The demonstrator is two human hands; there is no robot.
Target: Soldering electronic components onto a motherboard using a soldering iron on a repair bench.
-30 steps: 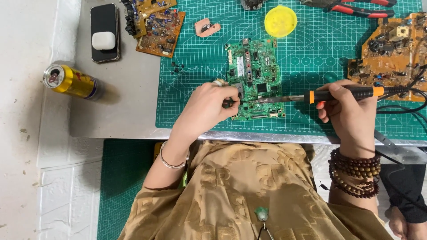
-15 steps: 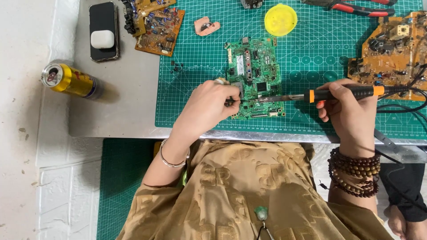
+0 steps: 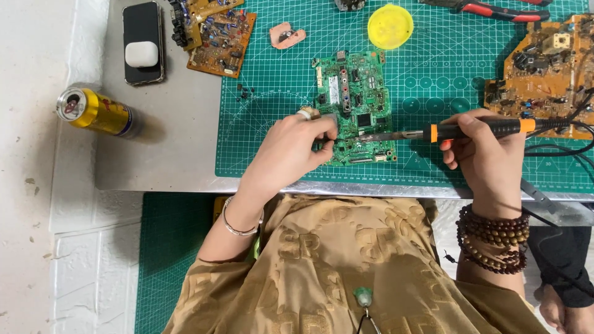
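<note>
A green circuit board (image 3: 356, 99) lies on the green cutting mat (image 3: 433, 142). My left hand (image 3: 291, 151) pinches the board's lower left edge, holding it down; a ring shows on one finger. My right hand (image 3: 486, 154) grips a black and orange soldering iron (image 3: 470, 129), held level. Its metal tip points left and rests on the lower part of the board, close to my left fingers. The iron's cable runs off to the right.
Brown circuit boards lie at the far right (image 3: 544, 68) and top left (image 3: 216, 34). A yellow round lid (image 3: 390, 26), red-handled pliers (image 3: 495, 9), a phone with a white earbud case (image 3: 143, 43) and a yellow can (image 3: 96, 111) sit around the grey table (image 3: 173, 148).
Both hands and the iron stay nearly still. The view has shifted only slightly.
</note>
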